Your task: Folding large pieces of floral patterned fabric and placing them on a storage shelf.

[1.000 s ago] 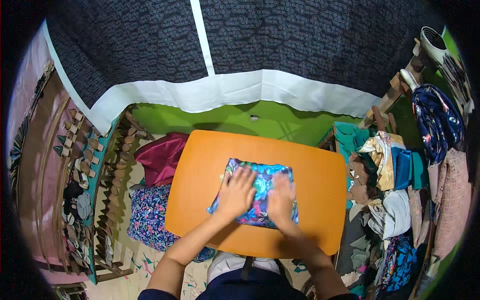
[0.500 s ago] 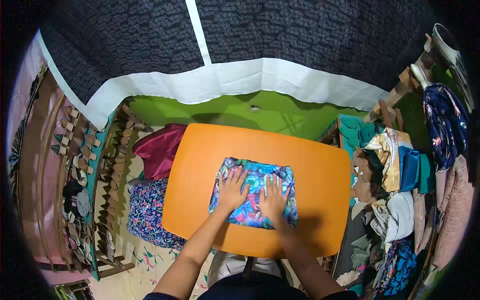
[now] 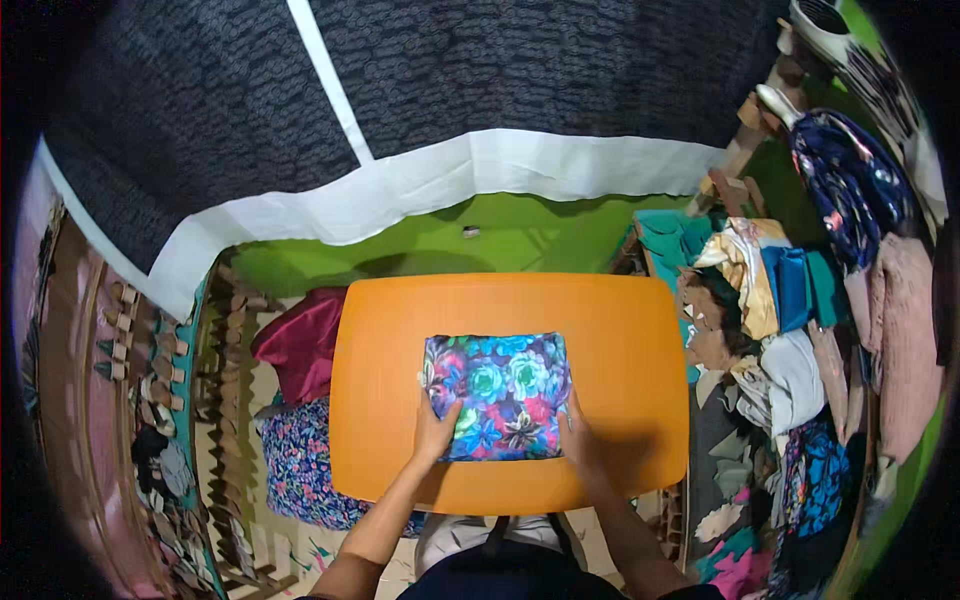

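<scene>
A folded floral cloth (image 3: 500,400) in blue, purple, pink and teal lies flat on an orange table (image 3: 620,330). My left hand (image 3: 434,430) grips its lower left side, the thumb resting on top and the fingers along the edge. On the opposite side, my right hand (image 3: 578,432) holds the lower right edge, its thumb over the border. Some of the right fingers are in shadow and hard to make out.
Wooden racks (image 3: 225,400) with rows of pegs stand at the left. Beside the table sit a maroon cloth (image 3: 300,345) and a dark floral bundle (image 3: 300,465). Piled fabrics (image 3: 790,375) fill the right side. A dark patterned curtain (image 3: 540,70) with a white border hangs beyond.
Both hands have moved from lying flat on top of the cloth to its left and right edges. The cloth now looks straighter and squarer. The view has shifted slightly.
</scene>
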The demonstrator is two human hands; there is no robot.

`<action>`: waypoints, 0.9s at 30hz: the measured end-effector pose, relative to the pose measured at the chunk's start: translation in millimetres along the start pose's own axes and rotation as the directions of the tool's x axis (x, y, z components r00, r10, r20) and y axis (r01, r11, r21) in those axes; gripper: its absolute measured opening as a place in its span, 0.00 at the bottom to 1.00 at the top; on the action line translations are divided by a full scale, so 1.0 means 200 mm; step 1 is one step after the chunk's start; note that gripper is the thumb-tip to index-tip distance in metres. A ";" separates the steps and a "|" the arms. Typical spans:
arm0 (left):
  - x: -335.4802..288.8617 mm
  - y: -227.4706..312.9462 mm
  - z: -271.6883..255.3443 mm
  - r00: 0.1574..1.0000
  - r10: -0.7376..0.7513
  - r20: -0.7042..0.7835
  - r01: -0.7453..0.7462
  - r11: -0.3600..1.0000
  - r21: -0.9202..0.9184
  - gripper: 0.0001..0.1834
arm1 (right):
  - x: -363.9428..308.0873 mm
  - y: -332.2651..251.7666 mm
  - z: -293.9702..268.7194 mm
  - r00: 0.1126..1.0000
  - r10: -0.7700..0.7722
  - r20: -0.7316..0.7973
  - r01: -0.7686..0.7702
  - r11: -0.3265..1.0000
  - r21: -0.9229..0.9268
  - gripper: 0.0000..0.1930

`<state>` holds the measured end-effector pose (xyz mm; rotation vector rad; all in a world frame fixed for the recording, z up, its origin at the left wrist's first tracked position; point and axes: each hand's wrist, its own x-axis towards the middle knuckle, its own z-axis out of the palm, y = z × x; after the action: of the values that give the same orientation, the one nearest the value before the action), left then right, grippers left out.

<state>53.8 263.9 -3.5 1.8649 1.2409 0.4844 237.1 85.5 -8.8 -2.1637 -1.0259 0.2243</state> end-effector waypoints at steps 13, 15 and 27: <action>0.09 0.04 -0.18 0.467 -0.216 0.857 0.790 0.539 -0.294 0.29 | -0.41 -0.21 0.27 0.335 0.940 -0.066 -0.185 0.134 0.973 0.33; 0.07 0.01 -0.17 0.469 -0.170 0.867 0.763 0.572 -0.300 0.29 | -0.45 -0.39 0.31 0.096 0.992 -0.085 -0.134 0.097 0.986 0.38; 0.24 -0.02 -0.22 0.078 0.168 0.983 0.825 0.543 -0.158 0.23 | -0.36 -0.79 0.54 0.613 0.780 0.126 0.348 -0.410 0.843 0.26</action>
<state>42.5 325.6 12.3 0.5841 0.3463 -0.5324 45.7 157.9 9.5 -0.3963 0.5160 0.3080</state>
